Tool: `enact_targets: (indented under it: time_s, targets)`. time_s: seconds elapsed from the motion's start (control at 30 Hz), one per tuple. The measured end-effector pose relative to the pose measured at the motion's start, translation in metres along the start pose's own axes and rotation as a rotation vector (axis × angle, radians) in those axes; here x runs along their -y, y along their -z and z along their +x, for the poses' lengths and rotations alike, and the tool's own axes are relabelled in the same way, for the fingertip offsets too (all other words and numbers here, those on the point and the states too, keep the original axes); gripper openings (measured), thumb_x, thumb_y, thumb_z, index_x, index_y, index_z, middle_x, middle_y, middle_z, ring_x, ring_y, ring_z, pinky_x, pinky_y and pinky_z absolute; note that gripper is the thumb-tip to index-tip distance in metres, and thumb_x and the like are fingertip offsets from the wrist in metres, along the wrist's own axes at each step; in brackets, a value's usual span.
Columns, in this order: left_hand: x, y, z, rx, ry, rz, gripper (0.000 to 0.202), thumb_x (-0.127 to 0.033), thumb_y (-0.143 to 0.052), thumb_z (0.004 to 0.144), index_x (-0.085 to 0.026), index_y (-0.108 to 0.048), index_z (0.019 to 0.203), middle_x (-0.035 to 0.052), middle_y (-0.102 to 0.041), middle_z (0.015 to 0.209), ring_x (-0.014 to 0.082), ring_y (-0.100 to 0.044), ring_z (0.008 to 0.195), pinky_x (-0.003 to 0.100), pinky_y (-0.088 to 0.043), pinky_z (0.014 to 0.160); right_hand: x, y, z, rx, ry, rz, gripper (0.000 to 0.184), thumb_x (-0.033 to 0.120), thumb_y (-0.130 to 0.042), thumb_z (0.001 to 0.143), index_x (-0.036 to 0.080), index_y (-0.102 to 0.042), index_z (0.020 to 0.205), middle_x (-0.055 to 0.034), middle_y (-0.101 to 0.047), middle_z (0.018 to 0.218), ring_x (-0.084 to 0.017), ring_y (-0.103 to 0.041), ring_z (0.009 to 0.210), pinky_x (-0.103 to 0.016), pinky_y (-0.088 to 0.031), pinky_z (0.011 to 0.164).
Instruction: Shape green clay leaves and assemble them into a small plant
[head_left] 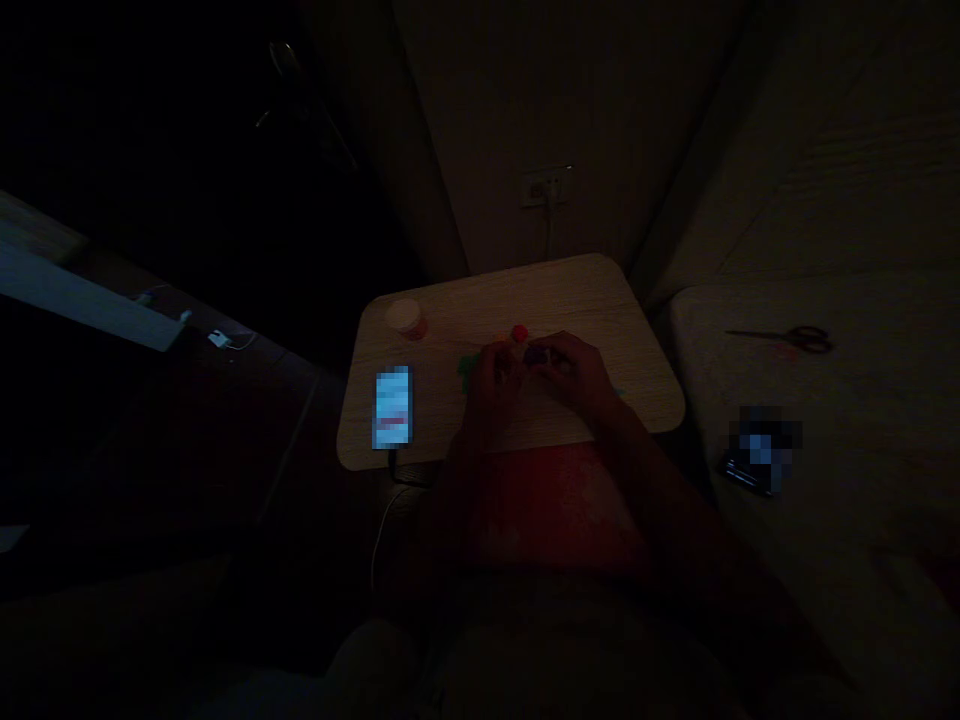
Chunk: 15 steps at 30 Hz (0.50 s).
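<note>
In the dim head view both my hands are over a small wood-grain table (480,290). My right hand (577,368) has its fingers closed on a small dark purple piece (536,355) whose kind I cannot make out. Close to its left, my left hand (495,372) is curled with the fingers bent inward; what it holds, if anything, is lost in the dark. A small round red thing (520,332) lies just beyond the fingertips. Beside my left hand is a green piece (468,370), partly covered by it.
A lidded tub (407,318) stands at the table's back left. Nearer, a lit phone (392,408) with a cable lies flat. To the right, scissors (795,338) and a dark device (757,455) rest on a pale surface. A wall socket (546,187) is behind the table.
</note>
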<state>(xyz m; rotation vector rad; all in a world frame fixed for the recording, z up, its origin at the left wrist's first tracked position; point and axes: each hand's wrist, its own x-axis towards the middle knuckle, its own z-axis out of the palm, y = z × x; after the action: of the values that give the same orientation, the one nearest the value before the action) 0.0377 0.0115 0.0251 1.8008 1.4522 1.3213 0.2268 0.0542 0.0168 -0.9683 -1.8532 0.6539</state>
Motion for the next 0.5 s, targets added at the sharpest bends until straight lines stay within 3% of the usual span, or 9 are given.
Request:
enact_targets:
  time_s: [0.1, 0.17, 0.33, 0.5]
  targets:
    - [0.000, -0.011, 0.004, 0.215, 0.025, -0.023, 0.023, -0.042, -0.059, 0.101, -0.020, -0.067, 0.106, 0.0050, -0.074, 0.095, 0.0202, -0.067, 0.085, 0.032, -0.053, 0.079, 0.010, 0.000, -0.012, 0.050, 0.053, -0.011, 0.025, 0.041, -0.064, 0.098, 0.025, -0.078, 0.110, -0.0093, -0.078, 0.105, -0.025, -0.069, 0.092, -0.041, -0.056, 0.086]
    - [0.000, -0.011, 0.004, 0.274, 0.037, -0.006, 0.028, -0.042, -0.056, 0.102, -0.019, -0.068, 0.092, 0.0032, -0.071, 0.082, 0.0189, -0.064, 0.076, 0.031, -0.051, 0.073, 0.012, 0.000, -0.017, 0.028, 0.066, -0.036, 0.023, 0.040, -0.063, 0.098, 0.025, -0.079, 0.106, -0.0097, -0.078, 0.102, -0.026, -0.069, 0.093, -0.044, -0.056, 0.089]
    - [0.004, -0.006, 0.000, 0.303, 0.070, -0.107, 0.035, -0.042, -0.052, 0.102, -0.019, -0.068, 0.081, 0.0021, -0.068, 0.078, 0.0176, -0.060, 0.073, 0.031, -0.049, 0.071, 0.012, -0.003, -0.023, 0.033, 0.051, -0.108, 0.023, 0.043, -0.063, 0.098, 0.026, -0.079, 0.095, -0.0097, -0.076, 0.092, -0.029, -0.068, 0.092, -0.050, -0.054, 0.098]
    - [0.008, -0.007, -0.005, 0.268, 0.107, -0.142, 0.046, -0.054, -0.054, 0.099, -0.020, -0.056, 0.068, -0.0006, -0.056, 0.065, 0.0154, -0.051, 0.065, 0.029, -0.044, 0.063, 0.015, -0.007, -0.027, 0.080, 0.043, -0.069, 0.036, 0.052, -0.060, 0.099, 0.025, -0.077, 0.086, -0.0100, -0.073, 0.086, -0.027, -0.066, 0.085, -0.043, -0.055, 0.082]
